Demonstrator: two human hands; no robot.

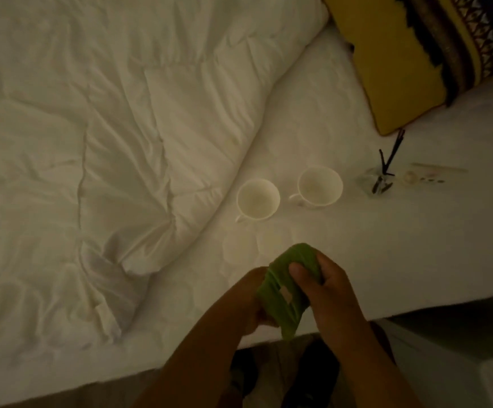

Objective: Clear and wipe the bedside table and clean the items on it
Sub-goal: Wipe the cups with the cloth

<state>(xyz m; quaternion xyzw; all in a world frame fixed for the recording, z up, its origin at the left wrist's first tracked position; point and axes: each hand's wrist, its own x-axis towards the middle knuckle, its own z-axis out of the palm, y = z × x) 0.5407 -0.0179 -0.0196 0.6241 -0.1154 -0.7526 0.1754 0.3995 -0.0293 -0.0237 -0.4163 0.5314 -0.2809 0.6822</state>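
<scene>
A green cloth is bunched between both hands over the near edge of the bed. My left hand grips it from the left and my right hand from the right, thumb on top. Beyond them two white mugs stand upright on the white sheet: one on the left, the other on the right. Further right is a clear glass reed diffuser with dark sticks. Small items, too dim to identify, lie on the sheet beside it.
A rumpled white duvet covers the left of the bed. A yellow patterned pillow lies at the top right. The bed's edge runs along the lower right, with dark floor and my feet below. The scene is dim.
</scene>
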